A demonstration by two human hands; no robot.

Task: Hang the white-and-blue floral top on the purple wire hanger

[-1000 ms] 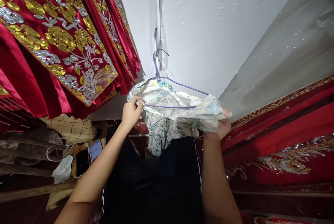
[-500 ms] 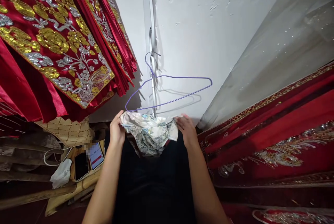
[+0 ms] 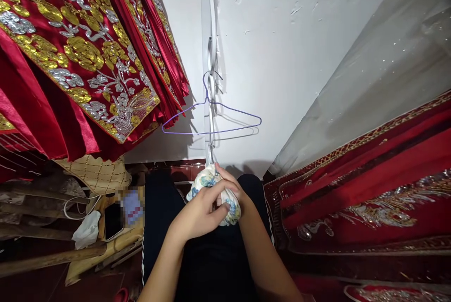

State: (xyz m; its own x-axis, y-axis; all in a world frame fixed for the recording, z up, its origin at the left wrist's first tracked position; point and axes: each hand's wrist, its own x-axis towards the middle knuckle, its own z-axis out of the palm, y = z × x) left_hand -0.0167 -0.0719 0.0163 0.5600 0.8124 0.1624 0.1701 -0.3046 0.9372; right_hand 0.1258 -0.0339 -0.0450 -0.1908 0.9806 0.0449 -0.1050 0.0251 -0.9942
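Observation:
A white cloth garment with a blue and green floral print (image 3: 203, 181) is bunched into a small bundle above my lap. My left hand (image 3: 207, 209) lies across its near side, thumb and fingers curled onto the fabric. Around the far right side of the same bundle is my right hand (image 3: 241, 195), partly covered by the cloth and by the left fingers. Just beyond both hands, a purple wire hanger (image 3: 207, 100) hangs bare from a white strap (image 3: 213, 20) against the wall.
Red garments with gold and silver embroidery (image 3: 84, 53) hang at the upper left. More red embroidered fabric (image 3: 373, 189) fills the right side beneath a sheer white cover (image 3: 369, 67). At lower left, a phone (image 3: 113, 221) and crumpled white tissue (image 3: 86, 229) lie on a wooden stool (image 3: 120, 244).
My hands have come together from the garment's two ends, and the stretched-out cloth is now bunched between them. The hanger has swung to face more squarely and sits clear above the cloth.

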